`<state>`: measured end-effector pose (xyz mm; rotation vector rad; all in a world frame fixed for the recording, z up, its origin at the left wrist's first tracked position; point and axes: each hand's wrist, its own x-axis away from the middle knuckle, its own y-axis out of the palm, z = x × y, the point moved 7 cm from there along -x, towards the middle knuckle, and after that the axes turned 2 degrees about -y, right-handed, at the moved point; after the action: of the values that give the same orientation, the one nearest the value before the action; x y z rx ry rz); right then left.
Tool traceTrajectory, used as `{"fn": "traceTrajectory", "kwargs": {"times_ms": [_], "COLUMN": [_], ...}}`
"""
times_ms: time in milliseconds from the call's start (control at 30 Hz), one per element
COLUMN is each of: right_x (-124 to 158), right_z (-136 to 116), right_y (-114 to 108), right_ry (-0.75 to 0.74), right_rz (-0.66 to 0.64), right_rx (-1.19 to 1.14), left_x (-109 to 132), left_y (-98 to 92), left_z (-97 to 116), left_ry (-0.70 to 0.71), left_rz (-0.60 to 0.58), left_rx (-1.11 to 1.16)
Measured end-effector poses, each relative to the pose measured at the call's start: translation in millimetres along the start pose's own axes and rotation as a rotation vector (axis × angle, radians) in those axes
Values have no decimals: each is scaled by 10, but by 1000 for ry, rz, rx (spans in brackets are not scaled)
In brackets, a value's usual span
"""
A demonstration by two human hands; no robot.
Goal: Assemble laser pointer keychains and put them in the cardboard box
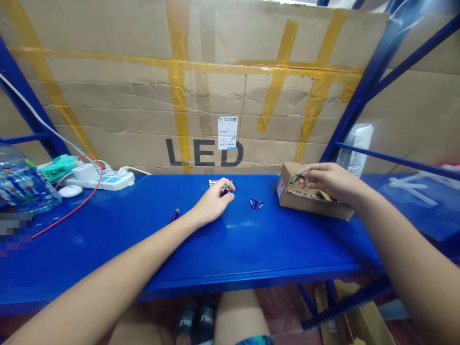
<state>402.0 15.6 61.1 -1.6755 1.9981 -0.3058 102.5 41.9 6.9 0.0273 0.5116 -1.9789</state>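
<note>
Cardboard sheeting [118, 105], crossed with yellow tape and printed "LED", is standing behind a glossy blue desk [230, 254]. At the far left, a clear plastic bottle [25, 187] is standing beside a white power strip [111, 180] with plugs in it, and a red cable [86, 199] is curving down from there across the surface. Farther along, a short purple tube [175, 215] is lying just beyond the left forearm, partly hidden by it. Next, the left hand [213, 201] is curling its fingers together, pinching a small dark purple piece [224, 192] low over the desk; several slim silver-and-purple pieces [214, 182] are lying just behind it. Between the two hands, a pair of purple clips [256, 204] is lying side by side. Toward the right, an open cardboard box [312, 206] is holding a jumble of small colourful pieces [309, 194]. Above it, the right hand [330, 179] is pinching a small green piece [296, 178] between thumb and fingertips, near the rim.
</note>
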Motion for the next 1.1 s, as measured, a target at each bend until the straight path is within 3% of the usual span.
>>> {"fn": "traceTrajectory", "kwargs": {"times_ms": [67,200,367,467,667,867,1100], "right_x": [105,375,627,665,640,659,608], "right_z": [-118,-326,-329,-286,-224,-170,-117], "right_y": [136,464,1176,1443,1464,1599,1655], "right_ry": [35,26,58,66,67,204,224], "right_rz": [-30,-1,-176,-234,-206,-522,-568], "right_rx": [-236,-441,-650,-677,-714,-720,-671], "left_x": [7,38,118,149,152,193,211], "left_y": [24,99,204,258,284,289,320], "left_z": [38,103,194,242,234,265,231], "left_ry": [41,111,185,227,179,273,338], "left_rz": [3,-12,-43,-85,-149,-120,-142], "left_rx": [-44,-90,-39,-44,13,-232,-341]}}
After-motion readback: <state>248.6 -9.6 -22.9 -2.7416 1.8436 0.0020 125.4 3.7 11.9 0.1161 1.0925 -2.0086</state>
